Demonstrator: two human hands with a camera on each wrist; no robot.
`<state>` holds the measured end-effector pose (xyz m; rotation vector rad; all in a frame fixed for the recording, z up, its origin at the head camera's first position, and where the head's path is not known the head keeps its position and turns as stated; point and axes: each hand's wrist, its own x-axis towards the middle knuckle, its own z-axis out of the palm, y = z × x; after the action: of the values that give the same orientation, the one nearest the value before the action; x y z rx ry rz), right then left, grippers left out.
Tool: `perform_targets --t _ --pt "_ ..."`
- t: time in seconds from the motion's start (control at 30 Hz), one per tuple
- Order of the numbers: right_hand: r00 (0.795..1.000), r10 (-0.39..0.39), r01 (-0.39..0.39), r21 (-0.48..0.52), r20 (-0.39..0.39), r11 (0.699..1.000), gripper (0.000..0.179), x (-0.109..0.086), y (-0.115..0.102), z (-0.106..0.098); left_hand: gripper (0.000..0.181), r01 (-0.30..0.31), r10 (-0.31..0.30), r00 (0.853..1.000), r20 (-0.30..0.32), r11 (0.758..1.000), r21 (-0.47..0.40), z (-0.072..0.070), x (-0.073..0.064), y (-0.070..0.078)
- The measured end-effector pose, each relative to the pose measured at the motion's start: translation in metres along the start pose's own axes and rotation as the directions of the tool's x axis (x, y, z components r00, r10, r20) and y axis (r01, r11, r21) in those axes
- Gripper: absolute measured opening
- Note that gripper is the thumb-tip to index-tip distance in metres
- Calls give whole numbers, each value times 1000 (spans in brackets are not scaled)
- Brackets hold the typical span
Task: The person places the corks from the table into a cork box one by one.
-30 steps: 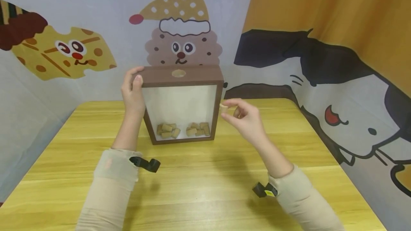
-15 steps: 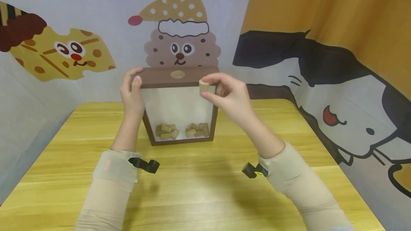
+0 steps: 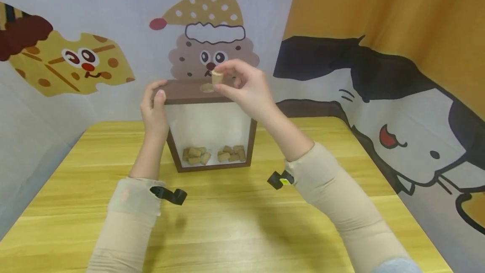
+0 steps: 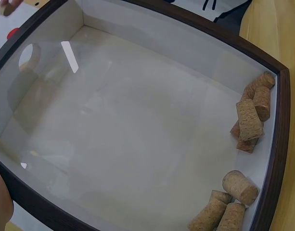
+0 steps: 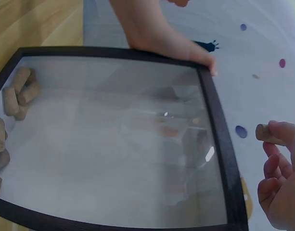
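Observation:
A dark brown shadow box (image 3: pixel 178 167) with a clear front stands upright on the table. In its top is a round hole (image 3: pixel 206 88). Several corks (image 4: pixel 250 120) lie inside along the bottom in two heaps. My left hand (image 3: pixel 154 111) grips the box's upper left corner, thumb in front and fingers over the top. Between thumb and fingertips, my right hand (image 3: pixel 246 87) pinches a single cork (image 3: pixel 217 77), held upright just above and slightly right of the hole. In the right wrist view that cork (image 5: pixel 263 133) is apart from the box's frame.
The box rests on a yellow wood-grain table (image 3: pixel 212 222). Close behind hangs a cloth backdrop (image 3: pixel 125 3) with cartoon prints. A small black wrist camera (image 3: pixel 170 196) sits on the left sleeve and another camera (image 3: pixel 279 179) on the right.
My right hand has carried the cork up and to the left, from beside the box's right side to above its top hole. The left hand keeps its grip on the corner.

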<state>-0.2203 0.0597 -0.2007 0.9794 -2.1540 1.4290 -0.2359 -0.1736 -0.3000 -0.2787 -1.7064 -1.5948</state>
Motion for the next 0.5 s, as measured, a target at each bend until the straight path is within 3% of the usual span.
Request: perform_targets --t 0.33,0.5 --pt "991 116 -107 -124 67 986 27 26 12 10 47 13 -13 1000 2 1000 11 -1 1 0" --pt "979 180 -167 -141 90 976 28 31 16 12 48 7 -7 1000 4 1000 6 0 1 -1"
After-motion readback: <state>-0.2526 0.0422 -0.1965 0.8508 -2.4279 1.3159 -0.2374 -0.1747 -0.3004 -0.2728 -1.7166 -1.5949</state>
